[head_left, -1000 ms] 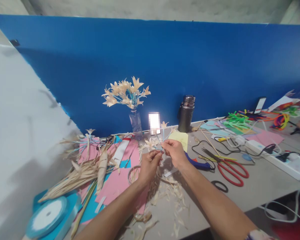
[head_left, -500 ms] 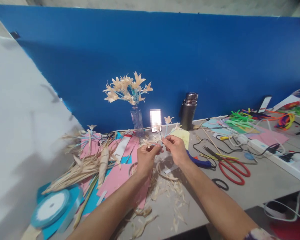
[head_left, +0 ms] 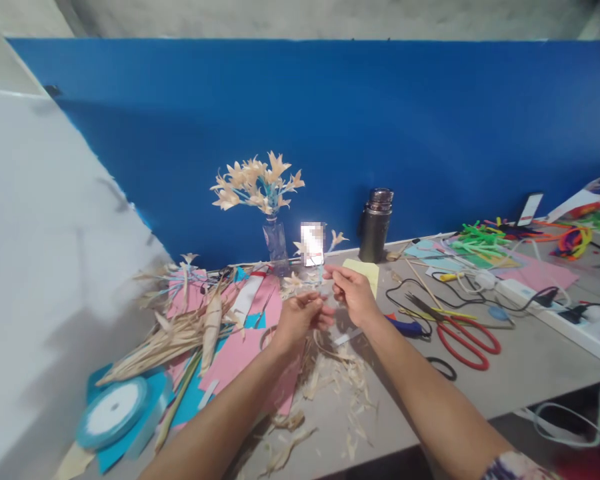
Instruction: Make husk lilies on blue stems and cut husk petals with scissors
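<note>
Both hands are raised together over the middle of the grey table (head_left: 520, 373). My right hand (head_left: 353, 293) pinches a thin blue stem that carries small cream husk flowers (head_left: 336, 239) at its top. My left hand (head_left: 300, 317) is closed just below and to the left, fingers curled at the lower end of the same stem. Loose husk shavings (head_left: 337, 380) lie on the table under the hands.
A clear bottle vase of cream husk flowers (head_left: 257, 183) stands against the blue partition, a dark flask (head_left: 375, 225) to its right. Dried husks (head_left: 180, 333), pink and blue paper and a blue ribbon spool (head_left: 111, 413) lie left. Red scissors (head_left: 460, 333), cables, a power strip and pipe cleaners lie right.
The right hand has lifted the flower stem slightly up, while the left hand has dropped a little lower and apart from it. The camera has shifted a bit.
</note>
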{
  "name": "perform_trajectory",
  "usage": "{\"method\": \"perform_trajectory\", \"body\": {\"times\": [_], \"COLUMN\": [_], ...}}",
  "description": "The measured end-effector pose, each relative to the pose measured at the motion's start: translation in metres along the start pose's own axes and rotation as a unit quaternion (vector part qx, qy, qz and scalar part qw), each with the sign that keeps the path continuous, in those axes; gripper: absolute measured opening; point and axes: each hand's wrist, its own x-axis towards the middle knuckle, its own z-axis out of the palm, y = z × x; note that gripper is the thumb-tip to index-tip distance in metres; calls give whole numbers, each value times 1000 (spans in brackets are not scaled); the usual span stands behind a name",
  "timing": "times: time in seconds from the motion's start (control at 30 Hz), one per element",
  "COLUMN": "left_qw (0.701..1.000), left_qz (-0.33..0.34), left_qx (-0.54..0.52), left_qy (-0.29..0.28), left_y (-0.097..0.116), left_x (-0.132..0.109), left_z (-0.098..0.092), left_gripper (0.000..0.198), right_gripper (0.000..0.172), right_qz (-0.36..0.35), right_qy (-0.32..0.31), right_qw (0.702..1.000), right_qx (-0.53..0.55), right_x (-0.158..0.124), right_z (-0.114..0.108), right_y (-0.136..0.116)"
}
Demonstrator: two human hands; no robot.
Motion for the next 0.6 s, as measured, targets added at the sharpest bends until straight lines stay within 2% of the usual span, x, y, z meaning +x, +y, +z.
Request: {"method": "perform_trajectory", "body": {"times": [0.13, 0.23, 0.33, 0.43, 0.53, 0.6], "left_qw": [979, 962, 969, 980, 982, 977], "left_qz": [138, 180, 155, 116, 132, 153], "left_qx": [61, 84, 47, 7, 26, 60], "left_qy": [139, 188, 187, 165, 130, 133], "left_y": [19, 25, 22, 13, 2, -6], "left_x": [4, 1, -6, -13, -16, -17], "left_z": [-15, -23, -22, -19, -18, -19], "left_gripper": [21, 19, 25, 35, 41, 38], "right_gripper": [30, 27, 28, 28, 29, 28], "right_qz": [28, 58, 69, 62, 40, 28], "right_qy": [-58, -138, -182, -194, -168, -133], "right_qw": [997, 987, 980, 978, 984, 990], "right_qx": [-39, -50, -41, -34, -35, -34], "right_x": [-12, -28, -43, -49, -45, -38], "right_z": [14, 29, 41, 47, 44, 40], "right_y": [6, 14, 21, 26, 28, 27]}}
